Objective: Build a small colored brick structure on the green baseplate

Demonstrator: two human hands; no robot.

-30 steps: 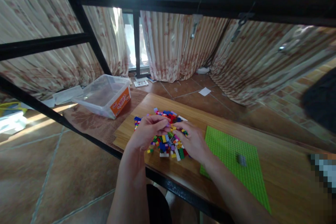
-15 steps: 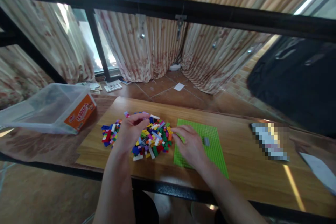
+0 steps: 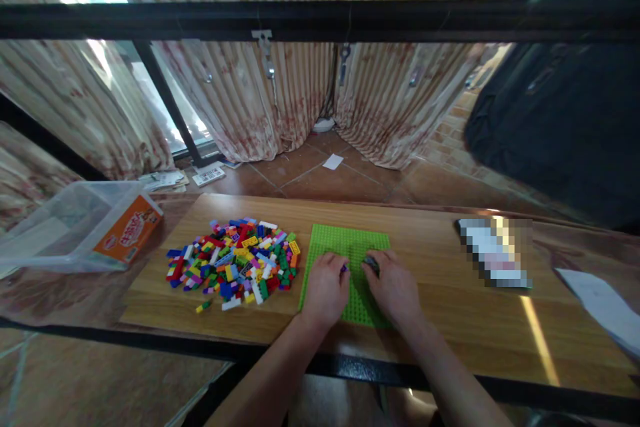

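My left hand (image 3: 326, 288) is over the left half of the green baseplate (image 3: 358, 307), fingers closed in a pinch. A bit of a small purple-blue brick (image 3: 344, 269) shows at its fingertips; the rest is hidden. On the plate's right half, the thumb and fingers of my right hand (image 3: 395, 285) close around a dark grey brick (image 3: 371, 263). Whether that brick is pressed onto the studs I cannot tell. To the left of the plate lies a loose pile of multicoloured bricks (image 3: 235, 260).
A clear plastic bin (image 3: 70, 227) with an orange label stands left of the wooden board (image 3: 440, 327). A blurred-out flat object (image 3: 495, 253) lies on the right, with a white paper (image 3: 600, 307) beyond it. A dark metal bar (image 3: 300, 21) crosses above the board.
My left hand has moved right, from the brick pile to the baseplate. My right hand has shifted from the plate's left edge to the grey brick. The camera view has turned slightly.
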